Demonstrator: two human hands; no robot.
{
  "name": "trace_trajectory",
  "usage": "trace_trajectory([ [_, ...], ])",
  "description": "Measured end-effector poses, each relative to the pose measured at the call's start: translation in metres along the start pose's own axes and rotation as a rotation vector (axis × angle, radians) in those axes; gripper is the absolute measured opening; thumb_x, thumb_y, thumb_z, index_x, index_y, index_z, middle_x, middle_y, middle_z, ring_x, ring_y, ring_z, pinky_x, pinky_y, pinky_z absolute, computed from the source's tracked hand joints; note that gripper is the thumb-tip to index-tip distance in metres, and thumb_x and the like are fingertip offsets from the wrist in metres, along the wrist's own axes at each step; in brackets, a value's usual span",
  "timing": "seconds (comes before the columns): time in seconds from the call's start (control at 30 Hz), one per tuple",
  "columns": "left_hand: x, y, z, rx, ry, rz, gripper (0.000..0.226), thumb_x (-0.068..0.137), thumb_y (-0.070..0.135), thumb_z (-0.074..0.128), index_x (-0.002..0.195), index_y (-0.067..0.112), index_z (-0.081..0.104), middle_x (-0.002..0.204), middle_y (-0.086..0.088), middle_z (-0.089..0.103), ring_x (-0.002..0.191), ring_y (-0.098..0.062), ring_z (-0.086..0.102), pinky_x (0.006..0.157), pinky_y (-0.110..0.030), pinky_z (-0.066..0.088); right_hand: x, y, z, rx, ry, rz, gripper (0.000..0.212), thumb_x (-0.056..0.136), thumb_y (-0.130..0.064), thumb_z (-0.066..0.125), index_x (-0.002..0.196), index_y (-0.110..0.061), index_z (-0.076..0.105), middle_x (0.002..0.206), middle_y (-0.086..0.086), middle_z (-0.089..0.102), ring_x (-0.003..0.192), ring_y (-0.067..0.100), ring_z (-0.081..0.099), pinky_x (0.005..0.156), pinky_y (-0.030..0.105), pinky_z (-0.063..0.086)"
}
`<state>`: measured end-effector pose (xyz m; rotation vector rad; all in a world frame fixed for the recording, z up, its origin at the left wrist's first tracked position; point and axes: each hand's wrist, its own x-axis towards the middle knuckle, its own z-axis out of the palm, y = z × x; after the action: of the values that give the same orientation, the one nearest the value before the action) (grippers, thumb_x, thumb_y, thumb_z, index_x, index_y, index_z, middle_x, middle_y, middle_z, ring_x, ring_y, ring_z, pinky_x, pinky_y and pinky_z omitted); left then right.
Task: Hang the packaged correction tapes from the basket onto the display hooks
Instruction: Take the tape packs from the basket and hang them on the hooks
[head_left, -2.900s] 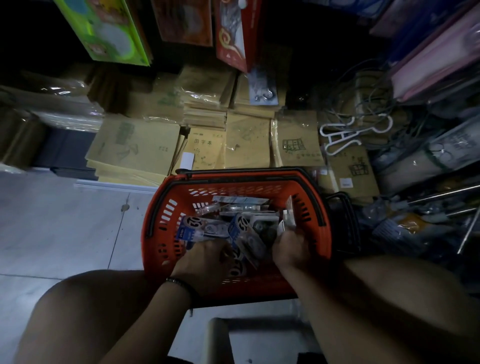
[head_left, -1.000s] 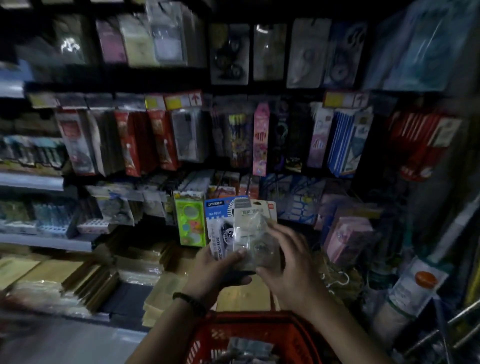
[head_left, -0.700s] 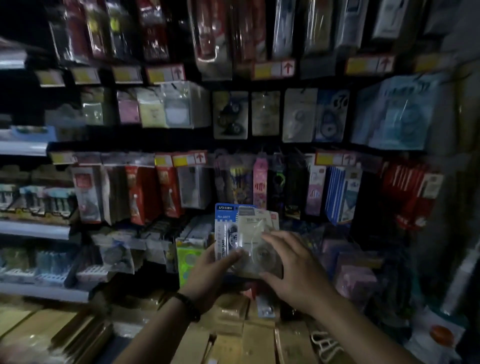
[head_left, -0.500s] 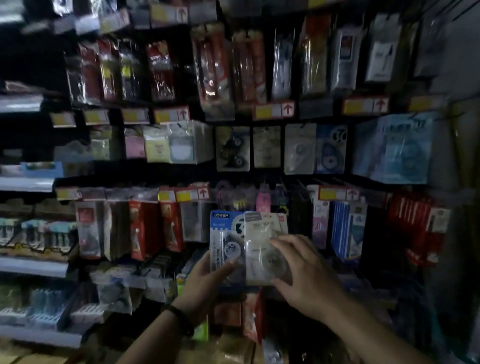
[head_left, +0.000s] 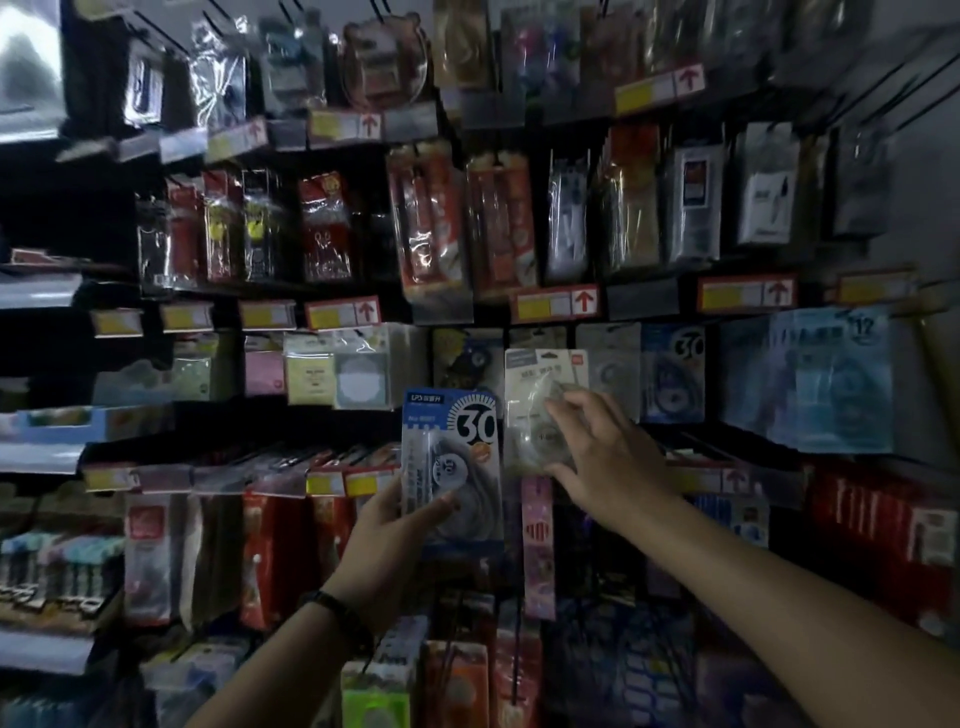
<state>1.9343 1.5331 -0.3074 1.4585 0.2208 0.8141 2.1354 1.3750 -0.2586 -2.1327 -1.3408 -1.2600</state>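
Note:
My left hand (head_left: 397, 535) grips the lower edge of a blue-and-white correction tape pack (head_left: 451, 457) marked "30", held upright in front of the display wall. My right hand (head_left: 602, 457) pinches a pale beige correction tape pack (head_left: 535, 410) by its right side and holds it up against the row of hanging correction tapes. Its top edge sits level with the hanging beige packs (head_left: 608, 369) and a blue "30" pack (head_left: 672, 379) on that row. The hook itself is hidden behind the packs. The basket is out of view.
The dim display wall is crowded with hanging stationery packs (head_left: 431, 228) and yellow-and-red price tags (head_left: 556, 304). Sticky note packs (head_left: 337, 374) hang left of the tapes, pale blue packs (head_left: 826, 379) to the right. Shelves (head_left: 36, 296) jut out at the left.
The view swung up from the basket to the wall. Both hands rose with the packs. My right hand separated the beige pack from the blue one and carried it up-right to the tape row.

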Motion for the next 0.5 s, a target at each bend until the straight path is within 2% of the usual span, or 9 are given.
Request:
trace_trajectory([
  [0.13,0.012,0.01,0.005,-0.014,-0.015,-0.021,0.03,0.098,0.009,0.067,0.128,0.015,0.069,0.12,-0.013,0.078,0.109,-0.036,0.076,0.095,-0.061,0.059,0.023,0.004,0.009,-0.116,0.048,0.002,0.078,0.078,-0.021,0.086,0.146,-0.012,0.048,0.144,0.014,0.045,0.139,0.034,0.042,0.091,0.046,0.06],
  [0.23,0.018,0.014,0.008,-0.017,-0.023,-0.008,0.029,0.098,0.009,0.066,0.127,0.014,0.069,0.119,-0.014,0.079,0.108,-0.034,0.077,0.097,-0.061,0.059,0.036,0.008,0.012,-0.16,0.099,0.015,0.078,0.077,-0.016,0.087,0.146,-0.01,0.05,0.143,0.017,0.047,0.138,0.035,0.042,0.09,0.045,0.059],
  [0.3,0.019,0.016,0.01,-0.034,-0.025,-0.019,0.028,0.098,0.008,0.066,0.125,0.016,0.069,0.116,-0.012,0.08,0.104,-0.033,0.078,0.091,-0.059,0.062,0.044,0.01,0.015,-0.163,0.109,0.002,0.081,0.074,-0.014,0.089,0.145,-0.009,0.051,0.142,0.017,0.048,0.136,0.036,0.045,0.087,0.047,0.059],
  [0.37,0.02,0.017,0.01,-0.051,-0.032,-0.033,0.028,0.098,0.008,0.065,0.125,0.017,0.068,0.114,-0.01,0.08,0.102,-0.033,0.079,0.088,-0.059,0.063,0.049,0.01,0.018,-0.158,0.112,-0.011,0.083,0.072,-0.015,0.09,0.145,-0.009,0.051,0.141,0.018,0.049,0.135,0.037,0.046,0.085,0.047,0.06],
  [0.5,0.021,0.015,0.008,-0.061,-0.026,-0.051,0.03,0.097,0.01,0.065,0.127,0.015,0.067,0.115,-0.011,0.08,0.104,-0.034,0.078,0.092,-0.062,0.061,0.048,0.006,0.021,-0.131,0.116,-0.054,0.08,0.076,-0.026,0.084,0.147,-0.01,0.049,0.143,0.018,0.048,0.137,0.037,0.044,0.089,0.052,0.058],
])
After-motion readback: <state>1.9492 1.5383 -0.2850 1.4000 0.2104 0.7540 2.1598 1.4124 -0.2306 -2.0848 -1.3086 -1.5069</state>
